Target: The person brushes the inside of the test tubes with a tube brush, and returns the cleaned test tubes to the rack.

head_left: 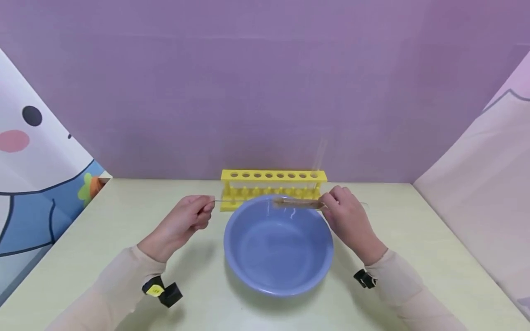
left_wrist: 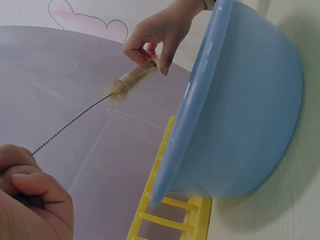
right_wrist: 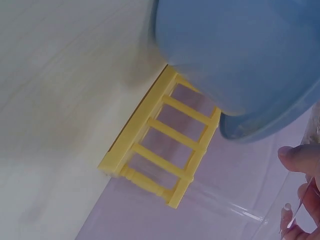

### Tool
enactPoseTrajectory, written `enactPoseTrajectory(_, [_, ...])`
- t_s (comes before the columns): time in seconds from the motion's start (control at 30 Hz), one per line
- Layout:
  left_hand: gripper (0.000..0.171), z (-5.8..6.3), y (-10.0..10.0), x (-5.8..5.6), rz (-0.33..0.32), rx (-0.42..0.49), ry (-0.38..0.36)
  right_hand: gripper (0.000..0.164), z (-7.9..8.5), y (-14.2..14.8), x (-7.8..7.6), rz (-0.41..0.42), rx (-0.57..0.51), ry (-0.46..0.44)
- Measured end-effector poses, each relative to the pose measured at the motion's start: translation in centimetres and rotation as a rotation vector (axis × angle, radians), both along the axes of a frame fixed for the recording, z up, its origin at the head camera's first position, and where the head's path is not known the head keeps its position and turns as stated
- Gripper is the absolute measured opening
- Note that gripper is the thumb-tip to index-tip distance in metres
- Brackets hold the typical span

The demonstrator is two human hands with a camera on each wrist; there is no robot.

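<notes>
My left hand (head_left: pixel 182 225) grips the thin twisted-wire handle of a test tube brush (left_wrist: pixel 119 90), its fingers curled in. The brush's tan bristles lie partly inside a clear glass test tube (left_wrist: pixel 142 74), with a tuft showing at the tube's mouth. Thumb and fingers of my right hand (head_left: pixel 348 220) hold that tube from the right. Brush and tube stretch roughly level above the far rim of a blue basin (head_left: pixel 277 248). In the right wrist view, only part of the right hand shows at the edge.
Behind the basin stands a yellow test tube rack (head_left: pixel 273 175), partly hidden by it. Another clear test tube (head_left: pixel 319 156) stands upright, slightly tilted, in the rack's right end. A purple backdrop (head_left: pixel 265 92) rises at the table's back, with printed cloth panels at both sides.
</notes>
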State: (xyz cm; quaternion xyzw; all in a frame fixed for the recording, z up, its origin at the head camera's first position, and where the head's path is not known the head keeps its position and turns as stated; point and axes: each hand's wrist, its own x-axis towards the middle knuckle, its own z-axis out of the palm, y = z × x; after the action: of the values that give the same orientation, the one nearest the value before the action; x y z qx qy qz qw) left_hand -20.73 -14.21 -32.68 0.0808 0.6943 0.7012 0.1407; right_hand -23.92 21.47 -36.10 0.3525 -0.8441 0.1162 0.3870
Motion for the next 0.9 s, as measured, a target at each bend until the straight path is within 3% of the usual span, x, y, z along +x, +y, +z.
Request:
enactPoseTrajectory(0.2, [0.037, -0.1, -0.6, 0.1, 0.023, 0.008, 0.020, 0.033, 0.0, 0.4, -0.1, 0.010, -0.012, 0.023])
enactPoseTrajectory(0.43, [0.037, -0.1, -1.1, -0.4, -0.039, 0.036, 0.041, 0.037, 0.0, 1.4, -0.2, 0.001, -0.002, 0.029])
enactPoseTrajectory(0.57, [0.037, 0.3, -1.3, -0.5, -0.033, 0.046, 0.067, 0.038, 0.4, 1.7, -0.5, -0.004, -0.006, 0.038])
enactPoseTrajectory(0.7, [0.037, 0.2, -2.3, -0.3, -0.026, -0.012, 0.093, 0.036, 0.4, 1.7, -0.5, 0.021, -0.025, 0.047])
enactPoseTrajectory(0.9, [0.037, 0.2, -3.4, -0.4, -0.107, -0.100, 0.190, 0.034, 0.1, 2.3, -0.3, 0.049, -0.049, 0.068])
